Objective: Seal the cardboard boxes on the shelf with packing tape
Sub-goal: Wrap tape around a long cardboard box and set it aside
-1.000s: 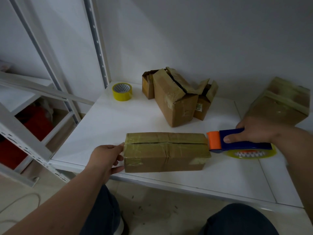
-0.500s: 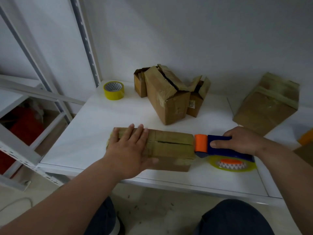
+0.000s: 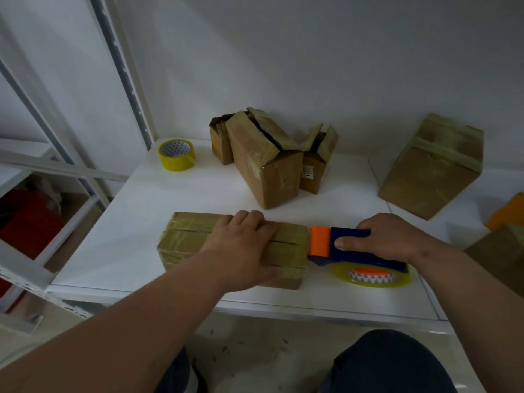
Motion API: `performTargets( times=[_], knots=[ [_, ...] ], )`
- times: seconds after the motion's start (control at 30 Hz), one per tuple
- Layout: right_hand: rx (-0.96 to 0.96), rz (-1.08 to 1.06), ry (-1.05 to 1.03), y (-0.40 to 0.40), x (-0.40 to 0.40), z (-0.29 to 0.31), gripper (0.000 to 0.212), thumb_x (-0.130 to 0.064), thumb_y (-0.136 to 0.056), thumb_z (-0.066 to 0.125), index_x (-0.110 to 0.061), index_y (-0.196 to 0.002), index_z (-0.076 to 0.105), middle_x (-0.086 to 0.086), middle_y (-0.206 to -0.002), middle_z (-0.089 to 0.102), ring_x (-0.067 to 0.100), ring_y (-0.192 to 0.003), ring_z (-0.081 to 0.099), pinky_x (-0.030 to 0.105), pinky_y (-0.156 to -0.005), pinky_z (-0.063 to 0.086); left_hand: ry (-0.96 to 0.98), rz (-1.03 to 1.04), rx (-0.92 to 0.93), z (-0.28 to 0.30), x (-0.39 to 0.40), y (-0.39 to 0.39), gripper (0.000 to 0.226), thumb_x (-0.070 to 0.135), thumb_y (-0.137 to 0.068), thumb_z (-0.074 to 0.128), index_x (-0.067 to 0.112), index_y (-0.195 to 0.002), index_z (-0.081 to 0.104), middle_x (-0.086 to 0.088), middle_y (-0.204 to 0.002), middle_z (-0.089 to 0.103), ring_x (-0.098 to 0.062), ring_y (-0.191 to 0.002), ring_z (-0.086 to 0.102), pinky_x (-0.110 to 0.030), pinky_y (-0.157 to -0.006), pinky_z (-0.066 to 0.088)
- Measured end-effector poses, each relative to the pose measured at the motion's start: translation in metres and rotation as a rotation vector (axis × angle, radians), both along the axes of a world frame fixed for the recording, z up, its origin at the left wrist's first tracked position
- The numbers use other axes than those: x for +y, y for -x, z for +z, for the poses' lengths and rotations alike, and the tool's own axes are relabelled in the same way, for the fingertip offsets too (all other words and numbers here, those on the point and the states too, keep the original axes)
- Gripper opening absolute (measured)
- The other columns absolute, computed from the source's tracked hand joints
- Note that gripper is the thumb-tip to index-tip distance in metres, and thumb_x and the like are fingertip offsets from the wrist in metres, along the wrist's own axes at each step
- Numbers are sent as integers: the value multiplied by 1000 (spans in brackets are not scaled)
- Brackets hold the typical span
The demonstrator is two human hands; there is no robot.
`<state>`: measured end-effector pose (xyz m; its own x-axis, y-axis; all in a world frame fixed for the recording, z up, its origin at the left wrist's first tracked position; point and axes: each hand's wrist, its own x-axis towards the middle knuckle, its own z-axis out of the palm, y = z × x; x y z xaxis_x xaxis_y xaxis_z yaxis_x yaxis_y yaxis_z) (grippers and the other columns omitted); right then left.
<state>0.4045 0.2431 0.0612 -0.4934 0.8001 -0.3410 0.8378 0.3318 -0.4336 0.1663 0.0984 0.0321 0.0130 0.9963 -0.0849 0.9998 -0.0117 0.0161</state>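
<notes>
Sliding your flat left hand [image 3: 243,248] rightward along the long box [image 3: 187,239], you kept your right hand [image 3: 382,239] gripping the tape dispenser [image 3: 351,245] at its end, ready to tape the seam.

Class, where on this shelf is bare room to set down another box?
Bare shelf lies between the yellow tape roll, the flat box and the open boxes. Another strip separates those from the taped box. The front right is crowded.

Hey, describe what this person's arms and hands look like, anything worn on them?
Both forearms are bare to the frame edge: no sleeves, gloves, watch or rings show on the left hand or the right hand. Dark trousers cover the knees below.
</notes>
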Motion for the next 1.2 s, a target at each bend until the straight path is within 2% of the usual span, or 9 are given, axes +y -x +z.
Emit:
performTargets(
  times=[0.1,0.17,0.27,0.47,0.6,0.7,0.93,1.07,1.2],
  knots=[
    [-11,66,-15,5,-3,-2,68,-83,-51,56,-22,-75,70,-3,-76,68,10,-70,66,25,-63,50,116,-31,21,-6,10,-9,111,83,-77,41,22,-154,-12,2,-163,-5,-22,-149,-7,-47,-121,-4],
    [-4,82,-20,7,-4,-5,67,-84,-51,55,-22,-74,70,-3,-75,68,10,-70,65,26,-64,50,128,-54,30,-13,15,-11,110,81,-81,40,21,-153,-18,1,-163,3,-21,-150,1,-47,-121,-6],
    [28,81,15,2,-3,-7,68,-83,-51,55,-20,-73,69,-2,-75,68,12,-70,66,25,-64,49,84,-84,44,-14,14,-6,108,80,-82,38,21,-153,-16,-2,-158,18,-22,-145,16,-43,-122,1],
    [21,68,124,-6,1,-3,66,-76,-56,58,-16,-80,71,2,-81,71,14,-74,67,23,-64,49,49,-86,50,-15,13,-7,106,83,-80,36,24,-155,-10,1,-156,22,-21,-141,22,-39,-118,10],
    [-102,138,67,10,4,-2,74,-84,-51,52,-18,-79,69,1,-82,67,13,-76,65,26,-68,50,37,-81,56,-16,12,-8,106,83,-81,34,23,-154,-12,1,-157,20,-21,-142,21,-39,-117,11],
    [-206,142,113,18,10,4,74,-84,-51,49,-16,-75,66,0,-77,64,13,-70,61,25,-64,44,34,-81,61,-16,11,-9,106,82,-81,34,22,-154,-13,1,-157,19,-22,-142,20,-40,-118,11],
    [-447,132,228,17,17,-14,57,-72,-56,75,-20,-79,65,-1,-85,65,15,-79,63,29,-73,50,56,-13,44,-12,11,-8,106,82,-81,33,20,-154,-13,1,-156,19,-22,-141,19,-40,-117,9],
    [-244,-14,214,4,21,4,67,-78,-61,63,-13,-78,69,3,-79,69,16,-68,65,26,-63,47,53,-12,27,-13,12,-5,106,81,-82,35,22,-153,-16,3,-159,15,-21,-144,16,-41,-119,5],
    [-37,-32,100,-8,11,23,63,-73,-62,56,-13,-79,69,2,-74,68,13,-64,64,22,-56,43,75,-7,-68,-9,10,-3,114,88,-73,36,27,-153,-17,10,-163,-9,-15,-149,-9,-48,-119,-12]
  ],
)
